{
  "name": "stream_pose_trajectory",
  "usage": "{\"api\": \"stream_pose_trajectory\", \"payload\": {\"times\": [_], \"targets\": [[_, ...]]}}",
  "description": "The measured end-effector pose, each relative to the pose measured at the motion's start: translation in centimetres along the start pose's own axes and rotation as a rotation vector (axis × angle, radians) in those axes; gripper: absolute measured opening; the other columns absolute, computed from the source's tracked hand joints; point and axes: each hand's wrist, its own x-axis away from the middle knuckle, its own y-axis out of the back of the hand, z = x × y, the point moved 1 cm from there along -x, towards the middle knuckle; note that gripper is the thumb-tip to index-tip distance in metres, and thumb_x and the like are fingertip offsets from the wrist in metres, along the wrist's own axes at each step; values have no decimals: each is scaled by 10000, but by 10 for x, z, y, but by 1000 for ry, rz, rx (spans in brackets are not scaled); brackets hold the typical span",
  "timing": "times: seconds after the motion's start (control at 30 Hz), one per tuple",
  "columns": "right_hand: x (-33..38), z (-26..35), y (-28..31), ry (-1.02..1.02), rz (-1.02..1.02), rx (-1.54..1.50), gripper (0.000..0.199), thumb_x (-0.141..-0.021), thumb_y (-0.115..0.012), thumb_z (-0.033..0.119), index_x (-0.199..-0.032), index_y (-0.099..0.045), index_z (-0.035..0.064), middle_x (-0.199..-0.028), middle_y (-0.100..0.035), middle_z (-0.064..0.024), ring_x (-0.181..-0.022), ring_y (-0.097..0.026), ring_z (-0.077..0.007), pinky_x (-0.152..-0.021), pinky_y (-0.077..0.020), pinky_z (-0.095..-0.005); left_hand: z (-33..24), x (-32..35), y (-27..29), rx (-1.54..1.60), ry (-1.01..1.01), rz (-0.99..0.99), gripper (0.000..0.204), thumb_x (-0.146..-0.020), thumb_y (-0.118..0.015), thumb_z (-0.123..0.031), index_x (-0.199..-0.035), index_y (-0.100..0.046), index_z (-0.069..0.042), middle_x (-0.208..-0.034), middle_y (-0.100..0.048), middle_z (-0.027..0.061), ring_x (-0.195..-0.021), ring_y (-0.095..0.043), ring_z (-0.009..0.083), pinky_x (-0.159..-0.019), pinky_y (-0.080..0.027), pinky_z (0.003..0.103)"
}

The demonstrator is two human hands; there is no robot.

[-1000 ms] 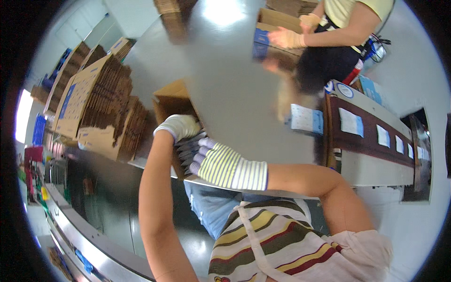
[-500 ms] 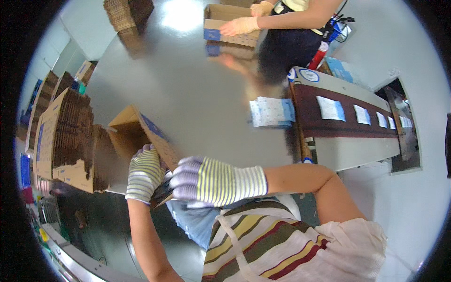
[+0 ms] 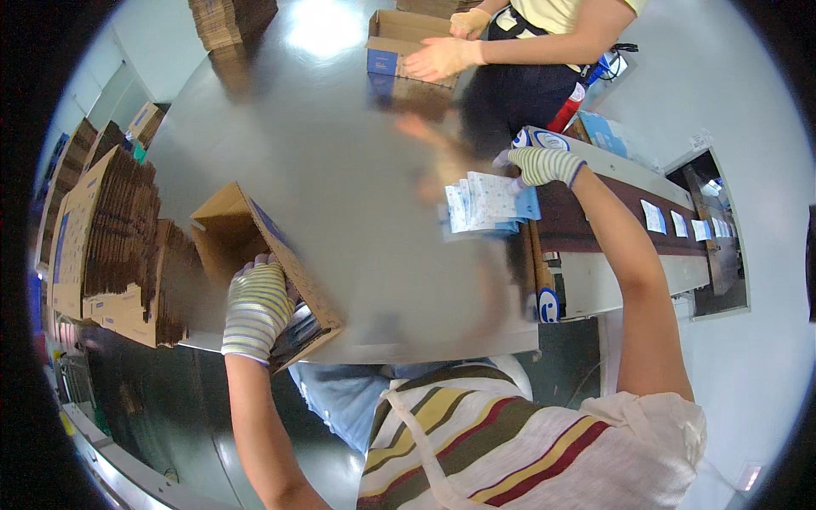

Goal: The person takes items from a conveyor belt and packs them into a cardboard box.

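Note:
My left hand [image 3: 257,308], in a striped glove with purple fingertips, reaches into a cardboard box [image 3: 293,262] tilted at the table's near left. Its fingers bend inward, and what they grip is hidden. Shiny packets [image 3: 299,327] show in the box beside its thumb. My right hand [image 3: 544,165], gloved alike, is over the conveyor's end, at the far edge of a fanned stack of white-and-blue packets [image 3: 480,204]. Its thumb is apart from its fingers, close to or touching the top packets, and nothing is seen held in it.
A conveyor belt [image 3: 586,212] on the right carries more packets [image 3: 653,217] in a row. Flattened cartons [image 3: 115,242] stand stacked at the left, others [image 3: 229,21] at the far left. Across the metal table [image 3: 357,204], a co-worker's gloved hands [image 3: 442,59] touch an open carton [image 3: 398,38].
My right hand has swung from beside the near box to the packet stack at the conveyor's end. More packets lie in that stack. My left hand stays in the box.

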Motion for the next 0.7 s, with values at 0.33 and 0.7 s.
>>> {"api": "stream_pose_trajectory", "payload": {"times": [0.33,0.7], "targets": [[6,176,-71,-77,107,484,730,-623,-745,387,-1195,-518,-5,-1151,-564,-255,-1053,-562,-358,-950,-428,-454,-3,3,3,-44,23,24,415,-804,-599,-275,-1120,-547,-12,-1079,-580,182,-1000,-574,331,-874,-459,422],[-66,285,-11,578,-414,-1188,774,-630,-827,305,-1237,-444,18,-1154,-580,-147,-1076,-555,-238,-948,-435,-377,-8,-7,9,0,50,86,460,-813,-567,-300,-1156,-548,5,-1181,-546,228,-1056,-540,390,-900,-453,455]]}}
